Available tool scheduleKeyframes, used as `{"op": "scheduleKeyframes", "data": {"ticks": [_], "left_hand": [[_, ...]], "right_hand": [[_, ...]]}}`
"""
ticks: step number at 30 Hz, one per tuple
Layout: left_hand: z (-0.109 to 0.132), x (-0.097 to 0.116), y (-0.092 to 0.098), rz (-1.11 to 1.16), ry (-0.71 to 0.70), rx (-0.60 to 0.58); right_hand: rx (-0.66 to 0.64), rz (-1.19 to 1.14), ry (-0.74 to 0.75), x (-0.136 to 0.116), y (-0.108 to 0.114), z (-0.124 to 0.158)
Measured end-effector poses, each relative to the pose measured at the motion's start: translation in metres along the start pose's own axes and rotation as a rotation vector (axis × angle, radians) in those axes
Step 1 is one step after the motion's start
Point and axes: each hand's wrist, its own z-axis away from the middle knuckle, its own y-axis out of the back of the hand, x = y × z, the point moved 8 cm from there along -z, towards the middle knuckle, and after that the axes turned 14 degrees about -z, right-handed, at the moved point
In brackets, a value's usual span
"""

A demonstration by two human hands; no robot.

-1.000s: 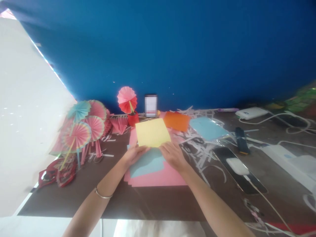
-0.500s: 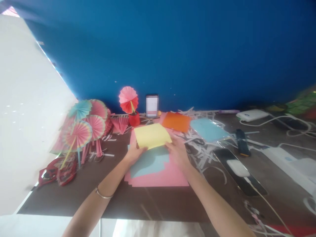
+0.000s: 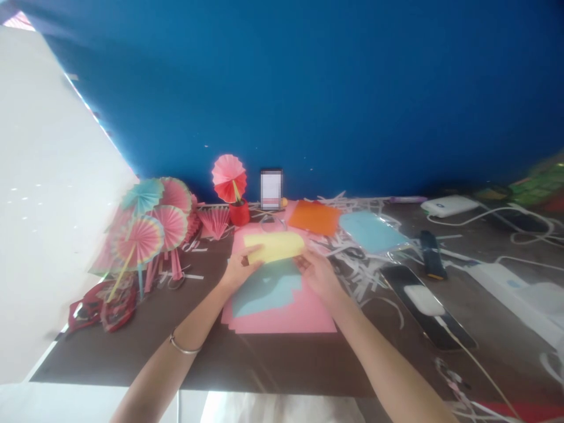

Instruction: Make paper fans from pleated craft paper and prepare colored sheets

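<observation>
A sheet of yellow paper [image 3: 277, 247] is held between my two hands, curved over so that it looks like a half-rolled strip. My left hand [image 3: 241, 267] grips its left end, thumb along the near edge. At the right end, the fingers of my right hand [image 3: 315, 267] pinch the paper's lower corner. Below it lies light blue paper [image 3: 267, 291] with a stepped right edge. That rests on larger pink sheets [image 3: 304, 317] on the dark table.
Folded paper fans [image 3: 138, 235] crowd the left side. A red pot [image 3: 239, 212] holds a round pink-red fan. Orange paper [image 3: 314, 217], a light blue packet [image 3: 373, 231] and white paper strips [image 3: 363, 279] lie behind and right. A phone [image 3: 436, 311] with a cable sits farther right.
The yellow sheet, broad and nearly flat before, is now bent over into a narrower curved shape. My fingers have curled more around its ends; more pink paper shows behind it.
</observation>
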Motion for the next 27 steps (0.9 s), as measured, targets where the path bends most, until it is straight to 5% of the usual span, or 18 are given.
{"op": "scheduleKeyframes", "data": {"ticks": [7,12,16,22,27], "left_hand": [[0.010,0.021,-0.014,0.330,-0.007,-0.237],[0.002,0.017,0.000,0.535,0.048,-0.133],[-0.005,0.008,0.010,0.436,0.059,-0.055],[-0.002,-0.005,0.010,0.200,0.108,-0.214],[-0.004,-0.004,0.021,-0.116,0.030,-0.143]], "right_hand": [[0.011,-0.043,-0.002,-0.006,-0.006,0.006],[-0.039,0.032,0.019,-0.010,-0.015,0.008],[-0.059,0.082,0.067,-0.015,-0.017,0.008],[-0.034,0.167,0.102,-0.020,-0.015,0.008],[-0.045,0.392,0.182,-0.028,-0.017,0.010]]}}
